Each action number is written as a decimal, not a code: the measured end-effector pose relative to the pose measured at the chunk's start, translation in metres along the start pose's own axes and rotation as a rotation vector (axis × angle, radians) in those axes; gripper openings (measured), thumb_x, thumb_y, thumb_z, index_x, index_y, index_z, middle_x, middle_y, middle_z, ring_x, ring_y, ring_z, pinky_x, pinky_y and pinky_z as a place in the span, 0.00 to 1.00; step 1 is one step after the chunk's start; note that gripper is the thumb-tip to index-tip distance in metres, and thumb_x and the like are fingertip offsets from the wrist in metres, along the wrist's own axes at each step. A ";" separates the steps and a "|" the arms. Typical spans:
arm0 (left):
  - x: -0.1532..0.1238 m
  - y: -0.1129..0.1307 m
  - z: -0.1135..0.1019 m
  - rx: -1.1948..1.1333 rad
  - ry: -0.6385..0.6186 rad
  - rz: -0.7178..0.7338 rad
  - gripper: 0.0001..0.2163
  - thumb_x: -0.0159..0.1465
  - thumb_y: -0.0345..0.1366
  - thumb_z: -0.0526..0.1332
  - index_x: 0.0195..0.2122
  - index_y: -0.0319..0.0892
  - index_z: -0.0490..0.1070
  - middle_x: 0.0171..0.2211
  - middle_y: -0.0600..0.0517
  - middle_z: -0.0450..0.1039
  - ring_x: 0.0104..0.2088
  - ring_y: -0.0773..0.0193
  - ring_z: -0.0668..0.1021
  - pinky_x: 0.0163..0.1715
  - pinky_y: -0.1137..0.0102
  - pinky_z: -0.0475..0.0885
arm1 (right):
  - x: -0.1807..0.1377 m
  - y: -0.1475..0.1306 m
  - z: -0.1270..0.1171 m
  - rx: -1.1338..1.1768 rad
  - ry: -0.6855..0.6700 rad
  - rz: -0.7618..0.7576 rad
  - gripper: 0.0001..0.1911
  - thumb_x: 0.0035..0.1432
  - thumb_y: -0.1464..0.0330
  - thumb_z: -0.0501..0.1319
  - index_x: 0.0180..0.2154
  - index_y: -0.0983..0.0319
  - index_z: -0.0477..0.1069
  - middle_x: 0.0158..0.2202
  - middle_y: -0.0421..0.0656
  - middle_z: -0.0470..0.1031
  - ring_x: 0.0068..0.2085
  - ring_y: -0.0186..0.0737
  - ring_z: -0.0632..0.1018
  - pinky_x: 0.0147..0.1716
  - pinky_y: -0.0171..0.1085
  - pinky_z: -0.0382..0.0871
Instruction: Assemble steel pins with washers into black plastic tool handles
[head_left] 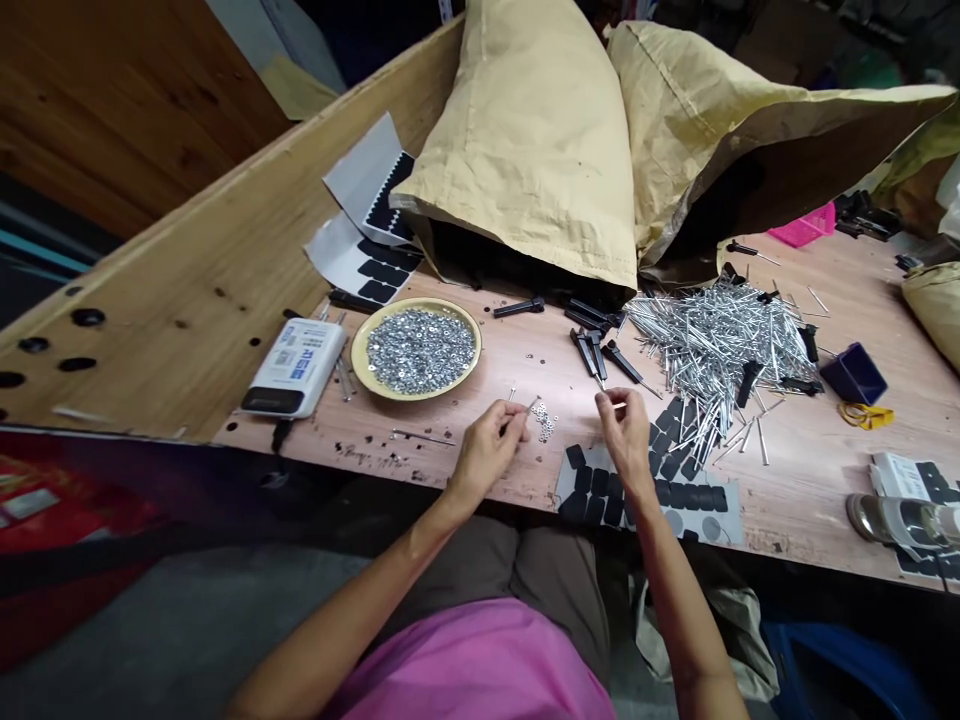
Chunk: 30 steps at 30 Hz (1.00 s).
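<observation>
My left hand (491, 445) is closed in a pinch by the table's front edge, with a thin metal pin (534, 403) sticking out at its fingertips. Just right of it lies a small heap of washers (547, 424). My right hand (625, 432) is also pinched closed, over a grey sheet of black pads (598, 482); a small pale bit shows between its fingers, too little to name. Beyond that hand lie several black plastic handles (595, 352) with metal shafts. A large pile of metal pins (731, 335) spreads to the right.
A yellow bowl (358, 372) of washers stands left, beside a white electronic box (296, 365). Two big paper sacks (536, 140) lie across the back. Rightward are a dark blue bin (855, 374), yellow scissors-like handles (866, 416) and a glass jar (874, 518). A wooden board (225, 250) borders the left.
</observation>
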<state>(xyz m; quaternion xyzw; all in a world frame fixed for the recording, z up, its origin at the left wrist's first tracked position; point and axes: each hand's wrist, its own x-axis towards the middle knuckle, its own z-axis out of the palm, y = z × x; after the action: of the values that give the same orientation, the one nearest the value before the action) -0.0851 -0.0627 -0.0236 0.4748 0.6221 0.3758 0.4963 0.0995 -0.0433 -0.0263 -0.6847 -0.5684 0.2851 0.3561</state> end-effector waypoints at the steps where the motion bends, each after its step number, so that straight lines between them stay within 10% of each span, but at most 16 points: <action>1: 0.006 -0.004 -0.004 0.059 0.051 -0.015 0.07 0.59 0.38 0.54 0.33 0.41 0.68 0.25 0.53 0.71 0.25 0.65 0.74 0.29 0.70 0.70 | 0.007 0.005 -0.001 -0.130 0.035 0.014 0.14 0.59 0.58 0.56 0.39 0.62 0.69 0.39 0.45 0.71 0.30 0.36 0.71 0.30 0.37 0.65; 6: 0.024 -0.010 -0.012 0.557 0.257 -0.020 0.06 0.59 0.30 0.55 0.31 0.41 0.71 0.37 0.45 0.75 0.41 0.56 0.76 0.41 0.65 0.70 | 0.034 0.022 0.003 -0.550 -0.056 0.009 0.10 0.60 0.67 0.54 0.37 0.62 0.72 0.40 0.49 0.72 0.34 0.42 0.74 0.31 0.38 0.62; 13: 0.024 -0.009 -0.009 0.914 0.221 -0.025 0.10 0.64 0.31 0.53 0.39 0.39 0.73 0.39 0.42 0.76 0.44 0.52 0.76 0.35 0.64 0.71 | 0.040 0.031 0.001 -0.586 0.021 -0.116 0.10 0.60 0.71 0.52 0.32 0.62 0.70 0.32 0.48 0.72 0.30 0.41 0.72 0.29 0.37 0.61; 17: -0.001 -0.004 -0.001 0.969 0.298 0.435 0.11 0.64 0.33 0.55 0.43 0.37 0.73 0.39 0.42 0.75 0.41 0.52 0.75 0.36 0.63 0.71 | 0.018 0.017 -0.014 -0.473 0.086 -0.254 0.11 0.61 0.68 0.50 0.33 0.62 0.70 0.33 0.47 0.71 0.31 0.40 0.72 0.30 0.37 0.63; 22: -0.036 0.018 0.020 0.879 0.223 0.992 0.15 0.65 0.28 0.52 0.51 0.42 0.70 0.48 0.47 0.75 0.52 0.55 0.71 0.55 0.56 0.62 | -0.024 -0.011 -0.030 -0.111 -0.301 -0.381 0.11 0.61 0.64 0.55 0.28 0.60 0.70 0.26 0.41 0.70 0.28 0.36 0.71 0.29 0.34 0.65; 27: -0.036 0.012 0.013 0.794 -0.100 0.650 0.11 0.66 0.30 0.51 0.39 0.40 0.74 0.31 0.48 0.75 0.34 0.61 0.75 0.39 0.66 0.69 | -0.026 -0.002 -0.020 0.179 -0.568 -0.106 0.16 0.60 0.56 0.55 0.34 0.61 0.73 0.21 0.37 0.69 0.21 0.33 0.70 0.23 0.33 0.64; 30: -0.029 0.003 0.001 0.471 -0.157 0.241 0.11 0.65 0.32 0.52 0.32 0.40 0.74 0.28 0.50 0.72 0.30 0.65 0.73 0.31 0.71 0.67 | -0.010 0.010 0.000 0.062 -0.454 -0.165 0.16 0.62 0.60 0.52 0.42 0.59 0.74 0.26 0.39 0.70 0.26 0.35 0.72 0.28 0.35 0.66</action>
<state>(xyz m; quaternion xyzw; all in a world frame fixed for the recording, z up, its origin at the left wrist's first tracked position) -0.0815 -0.0899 -0.0131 0.6755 0.5908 0.2392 0.3707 0.1033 -0.0542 -0.0345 -0.5428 -0.6789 0.4192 0.2622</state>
